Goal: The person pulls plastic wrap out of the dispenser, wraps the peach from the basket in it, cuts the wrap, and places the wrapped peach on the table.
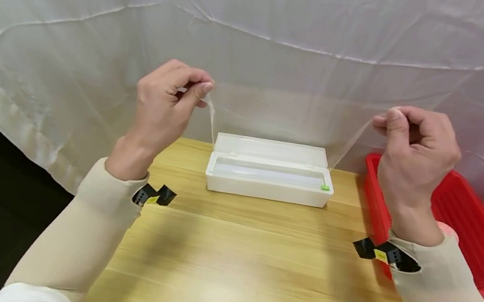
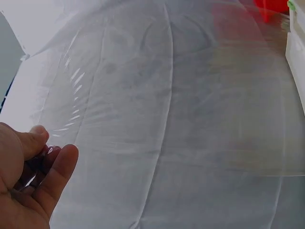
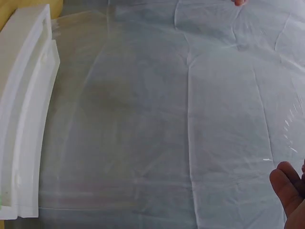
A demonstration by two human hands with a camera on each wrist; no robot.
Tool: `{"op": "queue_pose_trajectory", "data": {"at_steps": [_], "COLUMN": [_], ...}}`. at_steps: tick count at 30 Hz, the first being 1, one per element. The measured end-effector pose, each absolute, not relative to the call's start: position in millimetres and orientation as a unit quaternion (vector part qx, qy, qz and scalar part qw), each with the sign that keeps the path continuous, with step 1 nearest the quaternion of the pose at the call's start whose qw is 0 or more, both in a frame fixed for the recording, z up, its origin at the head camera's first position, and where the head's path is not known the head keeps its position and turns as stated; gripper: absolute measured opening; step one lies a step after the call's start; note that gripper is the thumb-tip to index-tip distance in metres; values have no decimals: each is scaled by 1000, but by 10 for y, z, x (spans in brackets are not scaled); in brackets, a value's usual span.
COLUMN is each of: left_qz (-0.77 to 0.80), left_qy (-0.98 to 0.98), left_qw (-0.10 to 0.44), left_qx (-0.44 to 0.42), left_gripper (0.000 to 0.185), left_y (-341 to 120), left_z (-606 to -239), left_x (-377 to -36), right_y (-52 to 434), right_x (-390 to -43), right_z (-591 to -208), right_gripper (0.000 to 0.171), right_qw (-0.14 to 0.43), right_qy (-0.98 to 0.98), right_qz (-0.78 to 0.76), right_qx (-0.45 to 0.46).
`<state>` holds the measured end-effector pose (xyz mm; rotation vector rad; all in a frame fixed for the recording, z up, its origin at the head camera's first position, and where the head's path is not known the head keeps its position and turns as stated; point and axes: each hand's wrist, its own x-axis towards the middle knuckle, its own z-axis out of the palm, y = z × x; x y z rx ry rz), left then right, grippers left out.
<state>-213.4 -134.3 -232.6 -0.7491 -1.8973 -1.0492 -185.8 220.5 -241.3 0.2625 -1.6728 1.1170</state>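
A wrinkled white fabric backdrop (image 1: 286, 33) hangs behind the light wooden counter (image 1: 255, 256). A red slatted plastic basket (image 1: 480, 241) sits at its right edge. At centre stands a long white plastic dispenser box (image 1: 269, 178), lid open. From it rises a thin transparent sheet of cling film (image 1: 274, 119), stretched taut between my hands. I judge it light, limp, clingy and easily torn; hold it at the upper corners. My left hand (image 1: 166, 101) and right hand (image 1: 414, 149) are raised, wrists bent, each grip pinching one corner.
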Motion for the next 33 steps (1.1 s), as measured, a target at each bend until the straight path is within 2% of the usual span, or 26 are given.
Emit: {"op": "queue_pose_trajectory", "data": {"at_steps": [6,14,16,17,19,20,21,23,26,30,33], "left_qz": [-396,-369,-358,-349,-326,-312,-295,-252,-189,-141,-119], "left_qy": [-765,-764,-762,-763,-764,-766,-770,-780,-798,-806,-802], "left_qw": [396,352,336,319,265,230,193,115,-13,-167,-217], "left_qx": [-320,-395,-422,-441,-489,-513,-532,-561,-572,-551,-544], "left_gripper": [6,3,1,3,3,5,7,10,12,16,23], "left_y": [-1401,-1462,-1485,-1500,-1535,-1555,-1572,-1595,-1579,-1472,-1378], "left_z": [-2392,-2472,-2486,-2496,-2530,-2553,-2581,-2645,-2768,-3023,-3293], "left_x": [-1822,-1450,-1405,-1383,-1332,-1302,-1269,-1195,-1072,-923,-846], "right_y": [2175,2337,2365,2393,2485,2546,2615,2754,2909,2939,2850], "right_x": [-1580,-1250,-1211,-1190,-1139,-1114,-1081,-1019,-927,-820,-738], "right_z": [-2481,-2593,-2624,-2642,-2683,-2710,-2742,-2814,-2939,-3171,-3424], "right_gripper": [23,31,30,26,18,9,7,27,46,40,36], "right_qw": [540,524,504,478,388,323,252,107,-46,-126,-156], "right_qy": [-650,-628,-624,-628,-647,-656,-674,-710,-752,-794,-824], "right_qz": [514,527,531,533,533,532,520,477,392,292,231], "right_qx": [148,231,273,306,383,427,460,507,528,518,494]}}
